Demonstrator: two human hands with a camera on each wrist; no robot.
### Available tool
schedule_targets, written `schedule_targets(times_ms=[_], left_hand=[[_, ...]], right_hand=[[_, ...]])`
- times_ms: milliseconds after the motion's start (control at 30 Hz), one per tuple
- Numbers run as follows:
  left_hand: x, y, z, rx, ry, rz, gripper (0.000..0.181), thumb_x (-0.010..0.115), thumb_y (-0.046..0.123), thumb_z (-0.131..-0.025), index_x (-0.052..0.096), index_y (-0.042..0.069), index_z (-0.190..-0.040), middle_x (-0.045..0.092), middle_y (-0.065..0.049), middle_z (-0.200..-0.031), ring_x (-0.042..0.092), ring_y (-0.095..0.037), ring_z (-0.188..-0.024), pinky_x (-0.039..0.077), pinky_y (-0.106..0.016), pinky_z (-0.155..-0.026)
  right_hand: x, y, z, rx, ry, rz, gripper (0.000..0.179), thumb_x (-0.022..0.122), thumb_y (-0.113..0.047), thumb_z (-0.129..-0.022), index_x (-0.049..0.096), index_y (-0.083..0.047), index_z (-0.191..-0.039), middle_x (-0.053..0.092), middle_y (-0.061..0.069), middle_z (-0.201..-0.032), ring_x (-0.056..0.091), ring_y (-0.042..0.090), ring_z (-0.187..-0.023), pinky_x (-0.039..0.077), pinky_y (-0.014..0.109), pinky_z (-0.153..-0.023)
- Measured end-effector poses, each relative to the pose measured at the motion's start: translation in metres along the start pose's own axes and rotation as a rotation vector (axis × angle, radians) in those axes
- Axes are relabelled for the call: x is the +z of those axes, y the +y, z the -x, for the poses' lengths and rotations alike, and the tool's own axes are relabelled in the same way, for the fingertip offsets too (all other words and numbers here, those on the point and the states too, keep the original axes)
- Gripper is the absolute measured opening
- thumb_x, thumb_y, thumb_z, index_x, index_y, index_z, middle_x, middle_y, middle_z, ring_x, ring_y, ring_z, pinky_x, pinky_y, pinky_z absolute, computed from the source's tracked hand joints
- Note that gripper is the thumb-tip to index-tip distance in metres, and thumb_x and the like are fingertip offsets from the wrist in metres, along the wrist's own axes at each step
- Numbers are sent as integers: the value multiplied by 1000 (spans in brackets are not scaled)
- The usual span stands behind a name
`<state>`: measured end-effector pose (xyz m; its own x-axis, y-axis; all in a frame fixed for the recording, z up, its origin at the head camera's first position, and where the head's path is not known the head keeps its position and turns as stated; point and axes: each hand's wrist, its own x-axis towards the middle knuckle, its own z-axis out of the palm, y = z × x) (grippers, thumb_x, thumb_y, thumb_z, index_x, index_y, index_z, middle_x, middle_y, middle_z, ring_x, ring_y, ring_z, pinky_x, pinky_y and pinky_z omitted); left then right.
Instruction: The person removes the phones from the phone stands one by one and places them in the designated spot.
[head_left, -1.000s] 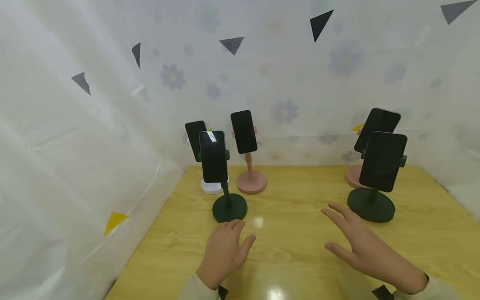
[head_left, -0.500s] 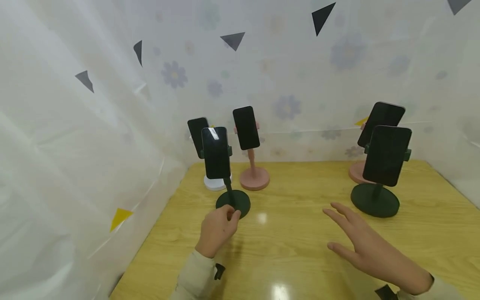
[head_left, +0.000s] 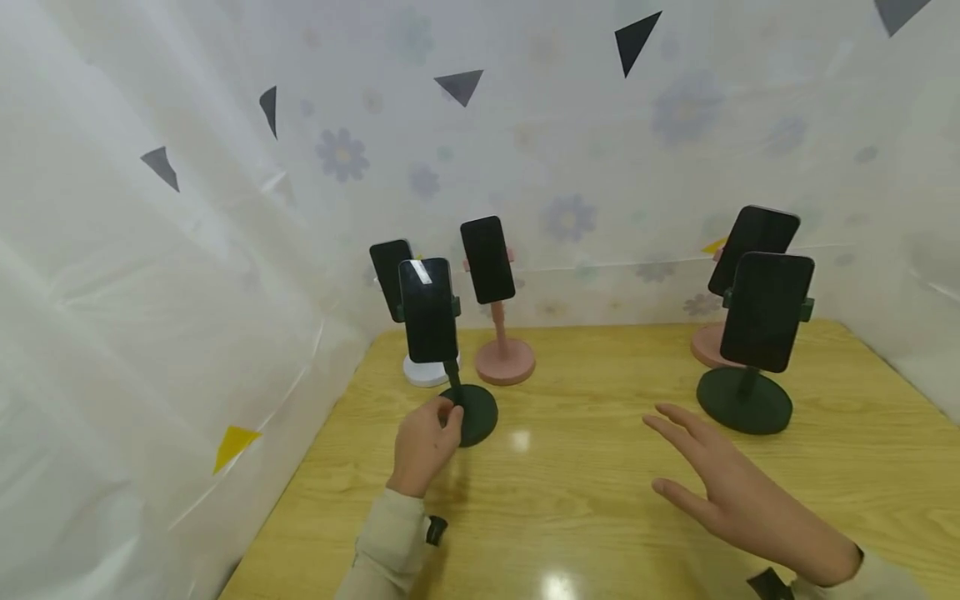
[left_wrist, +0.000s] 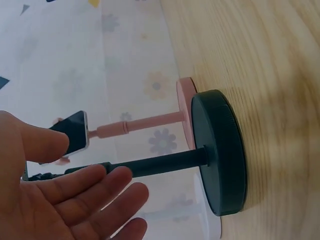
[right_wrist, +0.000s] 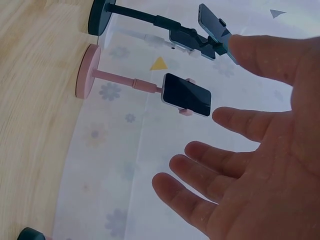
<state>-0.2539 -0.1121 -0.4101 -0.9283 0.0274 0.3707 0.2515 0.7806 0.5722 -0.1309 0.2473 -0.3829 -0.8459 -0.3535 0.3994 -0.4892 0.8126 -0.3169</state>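
Note:
A dark green phone stand (head_left: pixel 480 417) at left centre holds a black phone (head_left: pixel 430 317) upright. My left hand (head_left: pixel 426 448) hovers at the left of its round base in the head view. In the left wrist view, that hand's fingers (left_wrist: pixel 110 200) spread loosely in front of the green pole (left_wrist: pixel 160 162), and nothing is seen held; whether they touch the pole I cannot tell. Over the right side of the table, my right hand (head_left: pixel 723 487) holds nothing, its fingers apart. Nearest to it is a second dark green stand (head_left: pixel 742 404), with another phone (head_left: pixel 767 312).
Behind the left green stand are a pink stand (head_left: pixel 505 362) and a white stand (head_left: pixel 425 372), each with a phone. Another pink stand (head_left: pixel 708 346) is partly hidden at the right. White sheeting (head_left: pixel 570 142) borders the wooden table (head_left: pixel 577 492) at the back and sides.
My left hand has moved forward and a little left, from in front of the green base to its left side, and its fingers have bent. The right hand has hardly moved.

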Motion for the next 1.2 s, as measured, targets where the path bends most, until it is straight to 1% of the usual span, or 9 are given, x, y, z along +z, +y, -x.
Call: schedule_targets(times_ms=[200,300,467,567,700,833,1000,1167,1200], left_hand=[[3,-5,-8,-54,31,12,26,61,28,-96,73,6,-100,75,-12,-92,69,-25,-79,54,-40,-67],[4,-9,-14,-105,20,36,31,60,31,-96,71,4,-108,74,-15,-103,70,-30,-89,55,-44,-75],[8,-14,-33,-165,19,165,46,63,33,-94,60,1,-128,66,-18,-127,65,-36,-112,53,-50,-92],[14,-14,-45,-176,40,260,51,66,32,-93,56,1,-132,62,-18,-132,62,-37,-117,51,-51,-95],[25,-15,-61,-148,96,392,43,70,28,-90,59,4,-125,63,-17,-127,60,-38,-116,50,-50,-97],[35,-16,-73,-148,141,456,36,71,29,-90,61,7,-117,66,-16,-117,62,-36,-109,51,-48,-94],[45,-20,-80,-193,140,495,37,70,35,-92,60,10,-117,65,-15,-111,61,-32,-101,51,-47,-87],[49,-18,-90,-167,141,568,37,68,34,-94,58,8,-119,63,-14,-105,58,-31,-98,47,-46,-91],[51,-16,-93,-167,119,594,34,65,33,-95,59,8,-118,63,-12,-105,59,-29,-98,48,-45,-92]], right_hand=[[1,0,0,11,-23,-34,68,72,-32,-91,40,-16,-150,39,21,-153,49,45,-130,48,64,-90],[2,0,1,17,-26,-27,68,72,-32,-91,40,-16,-150,39,20,-153,50,44,-130,49,62,-90],[4,0,0,1,-7,-7,68,72,-32,-91,41,-17,-150,40,18,-153,53,40,-129,51,57,-89],[5,0,0,0,-8,-13,67,72,-32,-91,42,-17,-149,41,18,-153,53,40,-129,51,57,-88],[6,-1,-1,5,-8,-19,67,72,-32,-91,42,-16,-149,41,18,-153,53,40,-129,51,57,-88],[7,-2,-1,9,-12,-29,67,71,-31,-92,41,-17,-150,41,17,-153,52,39,-129,51,56,-88],[7,-2,1,24,-29,-39,67,70,-33,-93,39,-18,-151,40,17,-153,53,39,-129,51,56,-88],[5,0,5,43,-31,-32,67,70,-33,-93,39,-18,-151,40,16,-153,55,38,-128,51,56,-89],[5,0,7,52,-36,-32,67,70,-33,-93,39,-18,-151,40,16,-154,55,38,-128,51,56,-89]])
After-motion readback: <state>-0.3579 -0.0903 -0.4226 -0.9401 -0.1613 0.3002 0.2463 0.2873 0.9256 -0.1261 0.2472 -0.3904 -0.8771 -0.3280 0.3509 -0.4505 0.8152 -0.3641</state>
